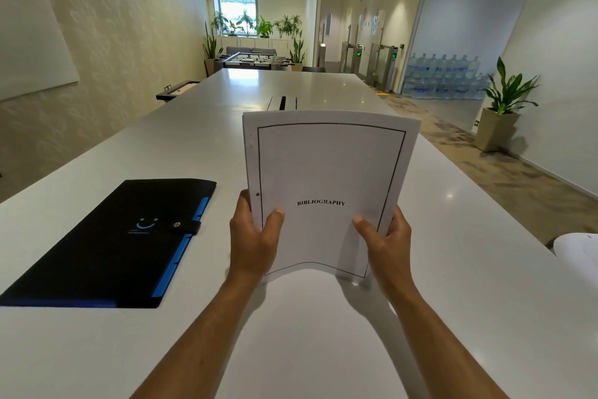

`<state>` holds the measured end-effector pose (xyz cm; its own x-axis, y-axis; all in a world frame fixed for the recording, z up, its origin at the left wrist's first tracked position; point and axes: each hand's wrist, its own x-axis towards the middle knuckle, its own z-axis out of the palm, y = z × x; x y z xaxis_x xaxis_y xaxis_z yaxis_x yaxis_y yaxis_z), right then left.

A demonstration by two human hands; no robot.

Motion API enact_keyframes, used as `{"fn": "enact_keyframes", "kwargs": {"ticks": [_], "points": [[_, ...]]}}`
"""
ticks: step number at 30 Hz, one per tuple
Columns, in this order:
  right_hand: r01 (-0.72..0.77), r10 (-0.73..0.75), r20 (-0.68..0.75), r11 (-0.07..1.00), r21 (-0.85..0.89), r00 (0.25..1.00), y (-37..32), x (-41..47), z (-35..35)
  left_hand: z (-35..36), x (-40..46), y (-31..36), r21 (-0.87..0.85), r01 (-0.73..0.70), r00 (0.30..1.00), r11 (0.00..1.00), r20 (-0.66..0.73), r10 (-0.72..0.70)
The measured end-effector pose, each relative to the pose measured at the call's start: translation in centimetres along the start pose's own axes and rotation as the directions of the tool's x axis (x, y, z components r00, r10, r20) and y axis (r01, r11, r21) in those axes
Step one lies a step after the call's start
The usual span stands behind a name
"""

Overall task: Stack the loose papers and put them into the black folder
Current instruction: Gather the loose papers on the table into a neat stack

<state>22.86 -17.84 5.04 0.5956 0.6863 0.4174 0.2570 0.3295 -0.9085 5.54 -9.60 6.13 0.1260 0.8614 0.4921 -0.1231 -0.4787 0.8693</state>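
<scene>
A stack of white papers [326, 165] stands upright on its lower edge on the white table [323, 334], top sheet reading "BIBLIOGRAPHY" inside a black border. My left hand [254, 237] grips the stack's lower left side, thumb on the front. My right hand [385, 240] grips the lower right side the same way. The black folder [110, 243] lies flat and closed to the left of the stack, fastened by a snap strap, with blue tabs along its right edge and a blue smiley on the cover.
Another white sheet [579, 250] shows at the table's right edge. A slot with a dark opening [282, 102] sits in the table behind the papers. A potted plant [501, 114] stands on the floor to the right.
</scene>
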Motion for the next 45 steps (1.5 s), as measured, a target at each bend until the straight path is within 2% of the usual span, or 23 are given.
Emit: {"fn": "enact_keyframes", "kwargs": {"ticks": [6, 9, 12, 17, 19, 23, 25, 28, 32, 37, 45], "points": [[0.01, -0.01, -0.008, 0.999, -0.041, 1.0, 0.4, 0.6, -0.1, 0.1, 0.5, -0.2, 0.092, -0.003, 1.0, 0.996, -0.008, 0.003], [-0.011, 0.009, -0.023, 0.993, -0.115, 1.0, 0.7, 1.2, -0.6, 0.1, 0.9, -0.6, 0.066, 0.07, 0.997, 0.995, -0.028, -0.068], [-0.078, 0.08, 0.006, 0.982, -0.172, 0.997, 1.1, 1.9, -0.9, 0.3, 1.3, -1.4, 0.086, 0.15, 0.989, 0.985, -0.008, -0.15], [-0.253, 0.279, 0.043, 0.918, -0.305, 0.959, 2.4, 1.8, -1.4, 0.4, 1.5, -3.8, 0.228, 0.317, 0.941, 0.92, 0.045, -0.336], [-0.323, 0.353, 0.03, 0.884, -0.337, 0.935, 3.0, 1.7, -1.6, 0.2, 1.7, -4.5, 0.295, 0.372, 0.917, 0.88, 0.029, -0.397], [-0.422, 0.435, -0.068, 0.809, -0.409, 0.898, 4.2, 2.1, -3.0, -0.6, 2.1, -5.8, 0.49, 0.357, 0.92, 0.795, -0.034, -0.392], [-0.464, 0.448, -0.145, 0.777, -0.424, 0.882, 4.7, 2.4, -3.9, -1.3, 2.4, -6.4, 0.625, 0.317, 0.935, 0.713, -0.083, -0.343], [-0.5, 0.438, -0.244, 0.731, -0.464, 0.865, 5.4, 2.9, -5.2, -2.2, 2.5, -7.6, 0.809, 0.268, 0.951, 0.523, -0.134, -0.28], [-0.501, 0.42, -0.28, 0.645, -0.577, 0.864, 6.1, 3.7, -6.0, -2.2, 2.5, -8.8, 0.871, 0.249, 0.944, 0.423, -0.121, -0.306], [-0.399, 0.334, -0.249, 0.528, -0.749, 0.909, 6.6, 3.7, -5.6, -1.6, 3.9, -8.9, 0.867, 0.27, 0.923, 0.419, -0.109, -0.369], [-0.372, 0.381, -0.189, 0.494, -0.786, 0.905, 6.6, 4.4, -5.4, -1.3, 6.3, -8.6, 0.751, 0.408, 0.864, 0.52, -0.134, -0.485]]}}
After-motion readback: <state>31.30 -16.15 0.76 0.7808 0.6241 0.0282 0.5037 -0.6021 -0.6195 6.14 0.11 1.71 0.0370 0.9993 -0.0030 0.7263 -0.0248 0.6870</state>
